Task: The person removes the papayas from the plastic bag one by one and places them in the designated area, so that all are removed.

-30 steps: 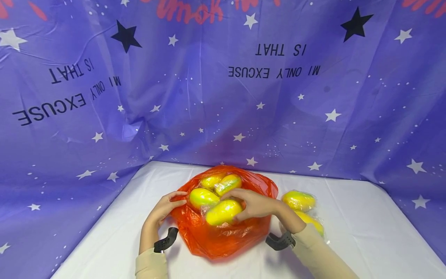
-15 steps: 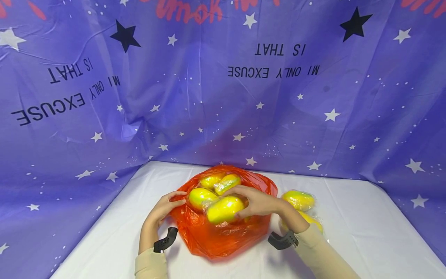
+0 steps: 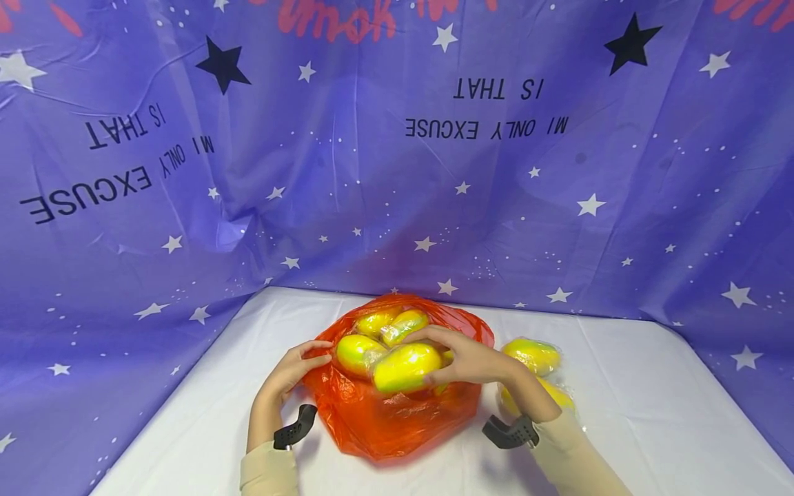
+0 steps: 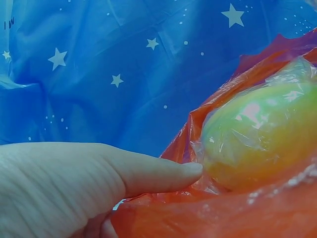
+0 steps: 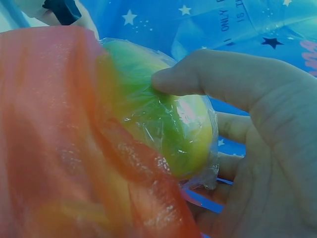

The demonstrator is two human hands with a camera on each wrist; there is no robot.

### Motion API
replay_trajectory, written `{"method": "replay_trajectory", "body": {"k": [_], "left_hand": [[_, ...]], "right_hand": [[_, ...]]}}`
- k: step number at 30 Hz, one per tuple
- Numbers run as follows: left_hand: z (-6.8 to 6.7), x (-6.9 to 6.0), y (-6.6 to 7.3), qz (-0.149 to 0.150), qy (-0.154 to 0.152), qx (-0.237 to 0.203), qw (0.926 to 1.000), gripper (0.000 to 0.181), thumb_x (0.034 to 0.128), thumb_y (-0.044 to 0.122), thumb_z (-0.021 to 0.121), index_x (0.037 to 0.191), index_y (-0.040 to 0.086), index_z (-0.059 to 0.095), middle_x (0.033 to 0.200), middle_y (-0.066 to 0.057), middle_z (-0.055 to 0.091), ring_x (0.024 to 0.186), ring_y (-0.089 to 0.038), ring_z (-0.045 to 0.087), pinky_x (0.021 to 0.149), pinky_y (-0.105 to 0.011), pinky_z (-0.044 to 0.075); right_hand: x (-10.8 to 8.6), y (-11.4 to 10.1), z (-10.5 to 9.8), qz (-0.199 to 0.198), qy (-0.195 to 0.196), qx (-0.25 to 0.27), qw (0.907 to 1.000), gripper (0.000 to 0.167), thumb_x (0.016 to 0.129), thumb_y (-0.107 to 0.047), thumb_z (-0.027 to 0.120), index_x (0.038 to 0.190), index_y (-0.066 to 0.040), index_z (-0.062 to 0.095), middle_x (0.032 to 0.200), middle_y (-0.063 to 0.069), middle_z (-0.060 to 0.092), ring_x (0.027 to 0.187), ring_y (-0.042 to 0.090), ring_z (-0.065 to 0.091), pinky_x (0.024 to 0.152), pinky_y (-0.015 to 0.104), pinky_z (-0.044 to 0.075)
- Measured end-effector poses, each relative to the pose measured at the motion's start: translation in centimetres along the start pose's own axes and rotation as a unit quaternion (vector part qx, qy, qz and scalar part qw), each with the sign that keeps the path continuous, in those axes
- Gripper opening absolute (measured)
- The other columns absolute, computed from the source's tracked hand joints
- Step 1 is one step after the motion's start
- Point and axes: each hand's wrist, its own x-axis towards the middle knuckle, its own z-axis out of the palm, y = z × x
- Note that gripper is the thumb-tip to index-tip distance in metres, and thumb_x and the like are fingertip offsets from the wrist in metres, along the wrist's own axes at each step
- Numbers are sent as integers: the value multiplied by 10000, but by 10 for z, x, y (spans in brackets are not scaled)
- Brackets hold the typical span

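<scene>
1. The table [image 3: 645, 406] has a white cover with soft creases, and its far edge meets the wall sheet.
2. This sheet [image 3: 347, 172] stands behind and on both sides; it is purple in the head view and bluer in the wrist views. It bears white stars, a few black stars, small dots, black lettering upside down, and pink writing along the top.
3. On the table lies a red bag [image 3: 397, 424], thin and shiny, with its mouth spread wide.
4. The right hand [image 3: 468, 359] grips a mango [image 3: 406, 370] at the bag's mouth, the thumb on one side and the fingers on the other. The mango is yellow and green, in clear film.
5. Three more mangoes [image 3: 357, 353] show in the bag, close together.
6. The left hand [image 3: 293, 368] touches the bag's left rim, its thumb straight; whether the fingers pinch the plastic, I cannot tell.
7. At least two wrapped mangoes [image 3: 532, 356] rest on the table right of the bag, the nearer partly hidden by the right forearm.
8. The sleeves [image 3: 269, 472] are beige.
</scene>
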Motion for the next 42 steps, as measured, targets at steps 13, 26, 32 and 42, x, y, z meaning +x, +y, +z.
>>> {"method": "replay_trajectory", "body": {"k": [13,26,32,42], "left_hand": [[0,0,1,28,-57,45,10000,432,906,189,674,1277,-6,571,1233,-186,547,869,-232,617,738,-341,530],[-1,0,1,15,-44,65,10000,437,907,198,673,1282,-2,570,1230,-183,554,873,-238,618,741,-346,531],[-1,-1,1,7,-42,63,10000,429,910,195,668,1279,-1,572,1227,-183,554,860,-234,619,732,-342,532],[-1,-1,0,71,-40,85,9999,406,924,191,649,1272,-6,578,1247,-187,550,887,-233,614,751,-333,523]], "right_hand": [[-19,-3,-5,220,487,271,9982,590,833,-251,750,1365,-297,500,1349,-118,501,1076,187,544,877,384,478],[-31,-3,-7,484,685,244,9962,588,833,-278,752,1362,-311,499,1346,-135,502,1135,170,513,935,415,445],[-36,-1,-8,543,761,384,9949,579,830,-249,763,1346,-317,510,1347,-129,505,1174,170,487,978,476,393],[-43,-4,-11,501,902,484,9935,582,827,-212,767,1342,-310,514,1351,-117,514,1213,177,467,1005,531,333]]}}
